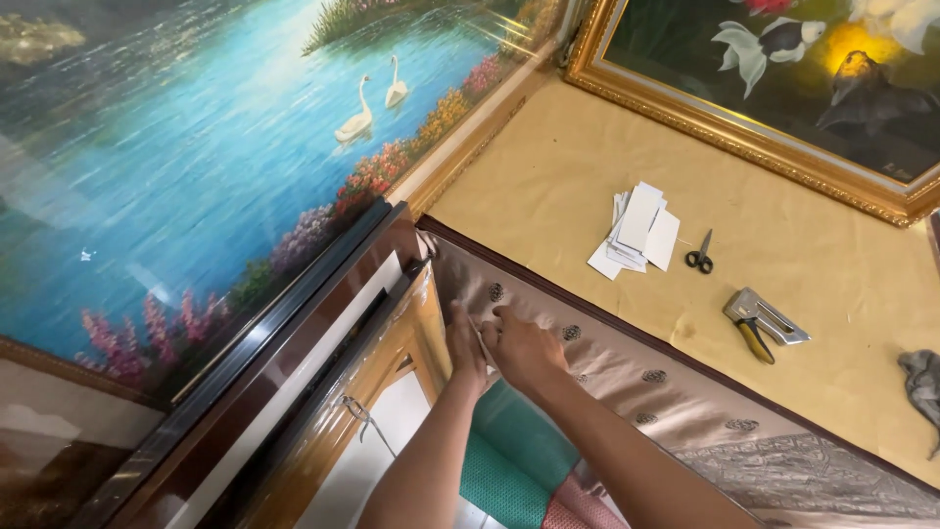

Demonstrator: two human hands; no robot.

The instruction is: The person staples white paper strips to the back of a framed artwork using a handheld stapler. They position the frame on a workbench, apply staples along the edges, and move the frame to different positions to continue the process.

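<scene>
My left hand [464,345] and my right hand [524,345] meet over the beige patterned fabric [627,377] at the edge of a wooden frame [416,338]. Between their fingers they pinch a small thin white strip [482,343]. The left hand presses against the frame's inner side, the right hand lies flat on the fabric beside it. Both forearms reach in from the bottom of the view.
A large lake painting with swans [196,167] leans at the left; a gold-framed fish painting [783,78] lies at the top right. On the tan surface [548,176] lie a stack of white cards [636,235], small scissors [699,257], a staple gun [759,321], a grey rag [922,387]. Green cloth [514,460] lies below.
</scene>
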